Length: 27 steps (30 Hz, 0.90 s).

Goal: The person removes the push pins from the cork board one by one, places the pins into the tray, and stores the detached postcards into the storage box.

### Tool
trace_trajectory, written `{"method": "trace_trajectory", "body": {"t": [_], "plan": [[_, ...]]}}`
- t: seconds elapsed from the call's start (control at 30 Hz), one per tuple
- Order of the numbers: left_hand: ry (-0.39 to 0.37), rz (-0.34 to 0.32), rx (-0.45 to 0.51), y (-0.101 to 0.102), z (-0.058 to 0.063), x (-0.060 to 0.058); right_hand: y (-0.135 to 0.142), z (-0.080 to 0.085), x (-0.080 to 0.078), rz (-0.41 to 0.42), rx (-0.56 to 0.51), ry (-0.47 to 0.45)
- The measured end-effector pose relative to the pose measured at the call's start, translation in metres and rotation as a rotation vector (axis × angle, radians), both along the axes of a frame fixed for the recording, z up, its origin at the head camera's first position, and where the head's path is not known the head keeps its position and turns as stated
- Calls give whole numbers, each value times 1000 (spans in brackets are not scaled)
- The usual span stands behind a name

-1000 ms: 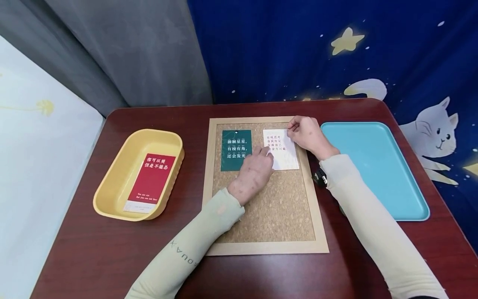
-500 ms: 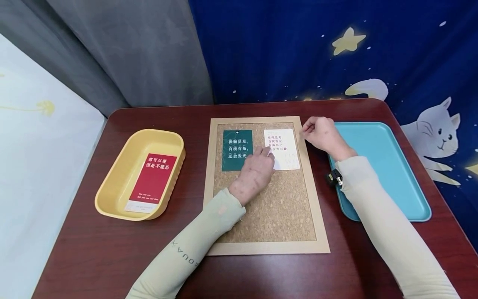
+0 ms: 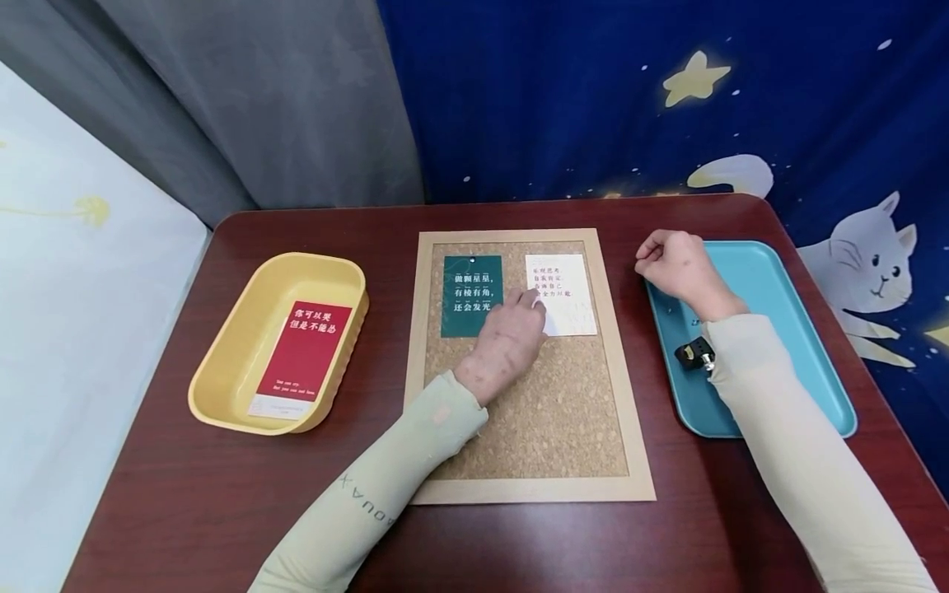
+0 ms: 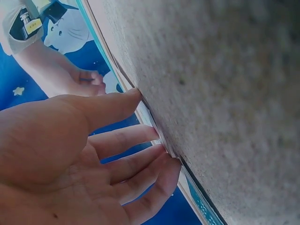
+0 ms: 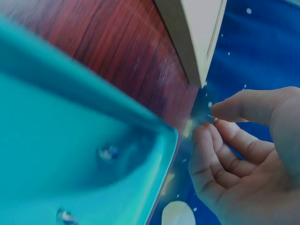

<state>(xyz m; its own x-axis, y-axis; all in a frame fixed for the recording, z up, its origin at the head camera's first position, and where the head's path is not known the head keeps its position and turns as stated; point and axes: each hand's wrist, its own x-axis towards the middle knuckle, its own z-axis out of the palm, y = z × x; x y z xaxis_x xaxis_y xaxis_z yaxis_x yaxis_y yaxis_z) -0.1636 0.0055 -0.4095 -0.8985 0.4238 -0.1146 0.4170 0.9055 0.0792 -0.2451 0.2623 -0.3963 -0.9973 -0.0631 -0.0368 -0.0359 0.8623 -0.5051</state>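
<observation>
My left hand [image 3: 506, 344] rests on the cork board [image 3: 534, 412], its fingertips holding down the lower left part of the white card [image 3: 577, 313]. Left of it lies the green card [image 3: 461, 321], with a small pin at its top edge; the left hand overlaps its lower right corner. In the left wrist view the fingers [image 4: 133, 159] reach the board surface, loosely bent. My right hand [image 3: 685, 268] is over the far left corner of the blue tray [image 3: 771, 288]. Between thumb and fingertips it pinches a tiny thumbtack [image 5: 212, 118], its metal point showing.
A couple of small shiny tacks [image 5: 108, 152] lie in the blue tray. On the left stands a yellow bin [image 3: 222, 387] holding a red card [image 3: 304, 354]. The board has a raised wooden frame [image 3: 534, 491]. A curtain [image 3: 556, 99] hangs behind the dark red table [image 3: 178, 494].
My right hand has moved right, from the white card's upper right corner, past the board's frame, to the blue tray. The left hand has stayed on the white card.
</observation>
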Motion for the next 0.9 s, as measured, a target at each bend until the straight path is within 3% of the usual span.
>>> {"method": "trace_trajectory", "body": {"t": [0.2,0.57,0.9], "plan": [[1,-2,-1,0,1,-1,15,-2,5,-22,-9,-53],[11,-5,-3,0,1,-1,32,-10,10,31,58,-86],[9,0,-3,0,1,0,38,-16,13,30,93,-109]]}}
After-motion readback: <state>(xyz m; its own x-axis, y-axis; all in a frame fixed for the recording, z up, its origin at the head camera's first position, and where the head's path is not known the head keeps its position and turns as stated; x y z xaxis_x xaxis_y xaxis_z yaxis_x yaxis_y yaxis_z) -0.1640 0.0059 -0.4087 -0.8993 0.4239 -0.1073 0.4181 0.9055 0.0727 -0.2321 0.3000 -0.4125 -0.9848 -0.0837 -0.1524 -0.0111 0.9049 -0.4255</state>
